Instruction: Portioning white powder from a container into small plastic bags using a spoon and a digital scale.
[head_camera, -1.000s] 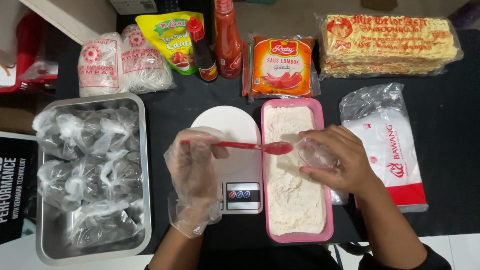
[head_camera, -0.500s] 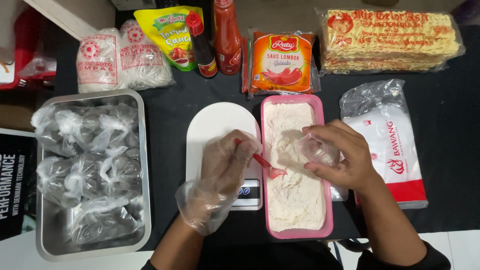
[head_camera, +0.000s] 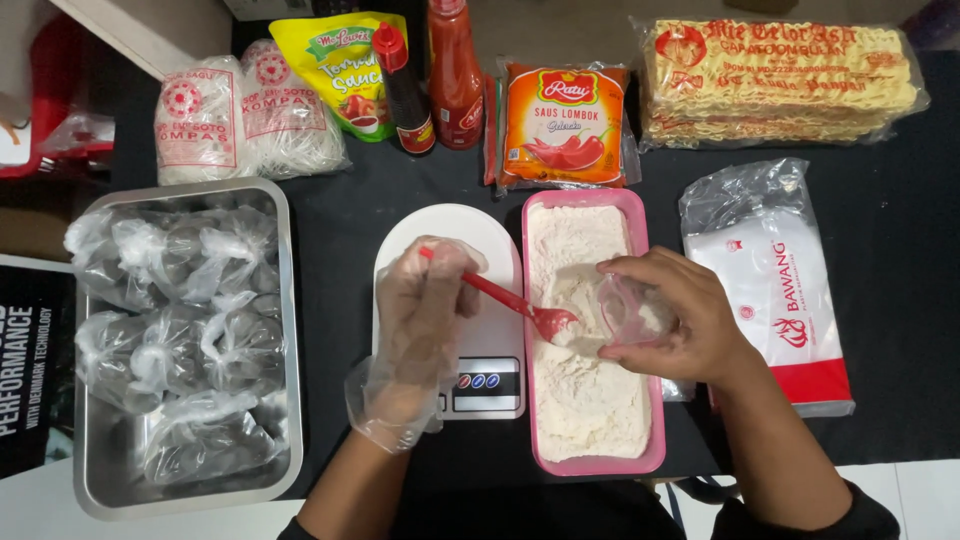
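The fingers of the left hand (head_camera: 425, 320), covered by a loose clear plastic glove, are closed around the handle of a red plastic spoon (head_camera: 505, 298). The fingers of the bare right hand (head_camera: 670, 315) are curled around a small clear plastic bag (head_camera: 625, 310), pinched open at its mouth. The spoon is slim and bright red, its bowl dusted with white flour. It lies over the left half of a pink rectangular container (head_camera: 655, 300) filled with white flour (head_camera: 585, 390), the bowl just beside the bag's opening. The spoon's long axis runs from upper left to lower right, handle toward the gloved hand, bowl toward the bag. A white kitchen scale (head_camera: 450, 225) sits touching the container's left wall, under the gloved hand. Further left, a steel tray (head_camera: 290, 350) of knotted clear bags is separated from the scale by a strip of black table (head_camera: 340, 230). To the right, a white-and-red packet (head_camera: 780, 290) lies just beside the container.
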